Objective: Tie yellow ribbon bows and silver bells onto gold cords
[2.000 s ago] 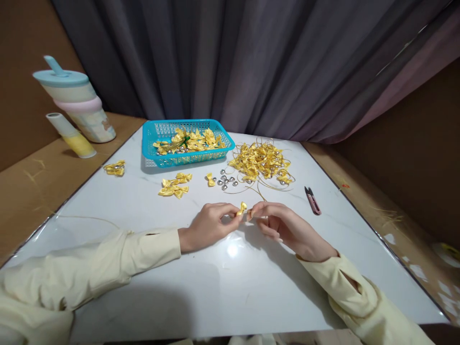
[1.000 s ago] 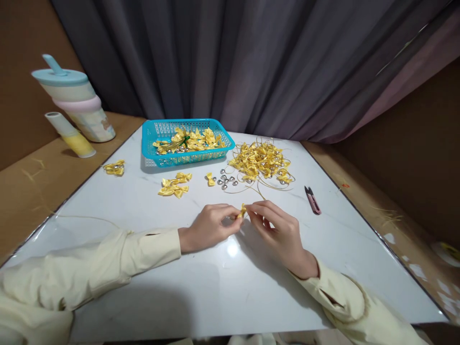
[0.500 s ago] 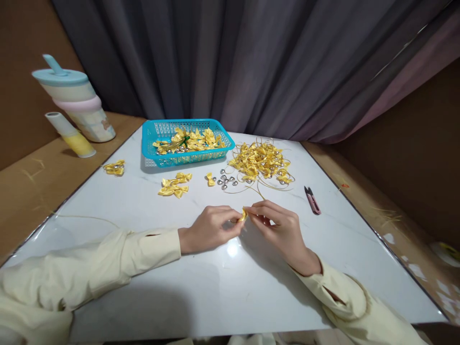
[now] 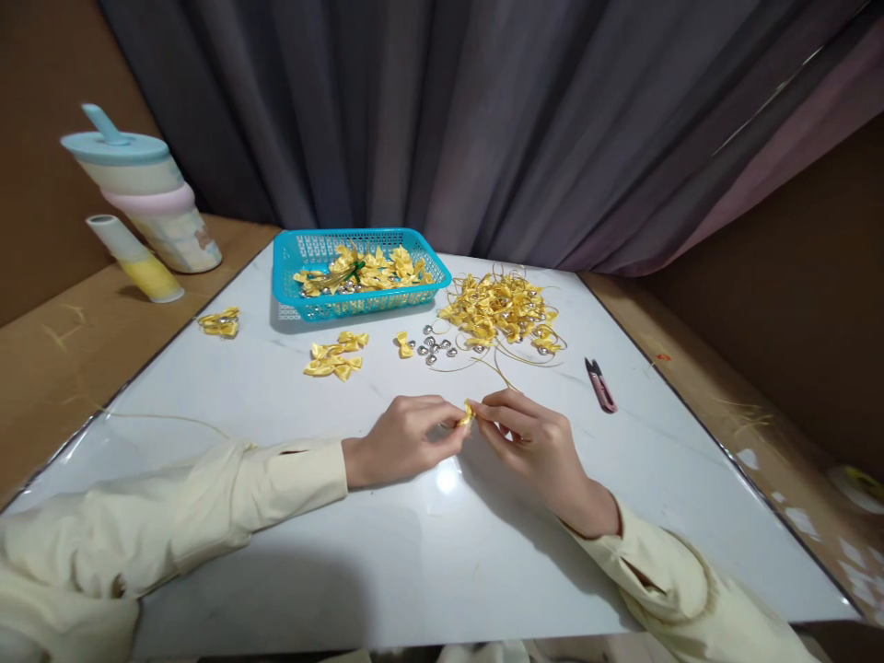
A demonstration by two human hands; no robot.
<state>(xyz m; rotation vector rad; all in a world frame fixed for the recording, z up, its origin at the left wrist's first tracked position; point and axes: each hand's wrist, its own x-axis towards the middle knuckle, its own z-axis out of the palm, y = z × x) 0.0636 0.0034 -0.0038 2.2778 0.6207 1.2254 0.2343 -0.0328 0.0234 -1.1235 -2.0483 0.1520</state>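
A small yellow satin bow (image 4: 468, 413) is held just above the tabletop between my two hands. My left hand (image 4: 414, 433) pinches it from the left between thumb and forefinger. From the right, my right hand (image 4: 531, 437) has its thumb and fingertips closed at the bow's edge. A thin gold cord (image 4: 498, 371) runs from the pile to behind my right hand; its end is hidden there. Beyond my hands lie several small silver bells (image 4: 435, 347) beside a single yellow bow (image 4: 404, 344). Loose yellow bows (image 4: 336, 356) form a group to the left.
A blue basket (image 4: 363, 300) of bows stands at the back. Right of it is a pile of corded bows (image 4: 501, 308). Pink thread snips (image 4: 600, 385) lie on the right. At far left are a tumbler (image 4: 156, 203), a thread spool (image 4: 138, 261) and some bows (image 4: 221, 322).
My right hand has shifted slightly, its fingers drawn a little closer together at the bow. My left hand and the things on the table stay put.
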